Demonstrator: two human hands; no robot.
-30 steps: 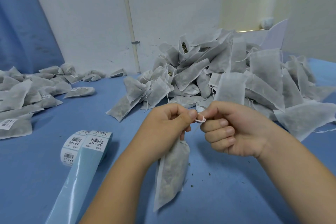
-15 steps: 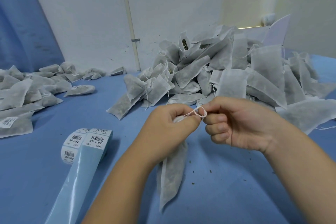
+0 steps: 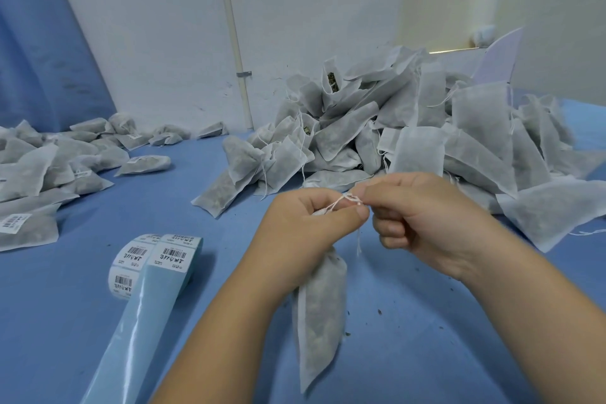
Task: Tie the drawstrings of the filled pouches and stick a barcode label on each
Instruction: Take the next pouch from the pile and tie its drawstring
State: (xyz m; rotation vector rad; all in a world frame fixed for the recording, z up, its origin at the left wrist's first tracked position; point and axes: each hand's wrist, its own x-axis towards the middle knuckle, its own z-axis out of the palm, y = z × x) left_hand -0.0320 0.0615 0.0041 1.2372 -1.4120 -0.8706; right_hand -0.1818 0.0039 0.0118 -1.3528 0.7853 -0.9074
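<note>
My left hand (image 3: 305, 226) grips the gathered neck of a filled white pouch (image 3: 319, 315), which hangs down over the blue table. My right hand (image 3: 426, 216) pinches the white drawstring (image 3: 347, 199) between thumb and fingers, right beside my left thumb. The string is looped and twisted between both hands, and one loose end dangles below them. A roll of barcode labels (image 3: 149, 261) lies to the left, its blue backing strip trailing toward me.
A large heap of open filled pouches (image 3: 410, 128) rises behind my hands on the blue table (image 3: 98, 321). Tied, labelled pouches (image 3: 49, 170) lie spread at the far left. A white wall with a pipe (image 3: 234, 43) stands behind.
The drawstring loop held open between my hands has been drawn smaller and tighter. The pouch hangs a little further right, and a loose string end now dangles.
</note>
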